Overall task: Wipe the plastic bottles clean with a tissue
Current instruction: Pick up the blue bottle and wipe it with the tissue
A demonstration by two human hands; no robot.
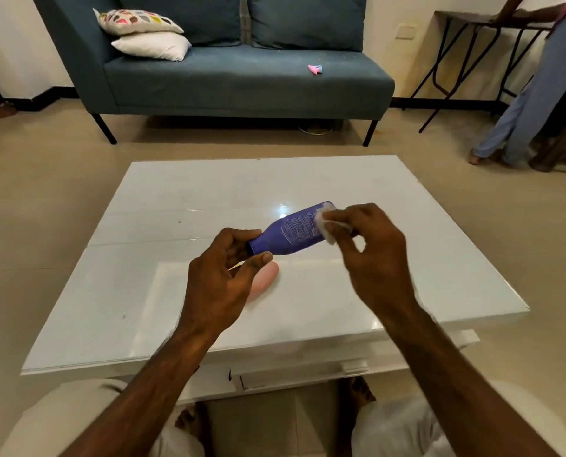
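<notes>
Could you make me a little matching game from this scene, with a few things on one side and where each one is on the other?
Things:
1. purple bottle
2. tissue
3. pink bottle
4. white pillow

Places:
A. lying on the white table
B. pinched in the right hand
C. on the blue sofa
D. held by its cap end in the left hand

Pairs: 1-D, 2-B, 3-A, 4-C

Left hand [224, 268] pinching purple bottle [293, 230] cap end, right hand [370, 240] pressing tissue [324, 225] against it, above white table [143, 291]
</notes>
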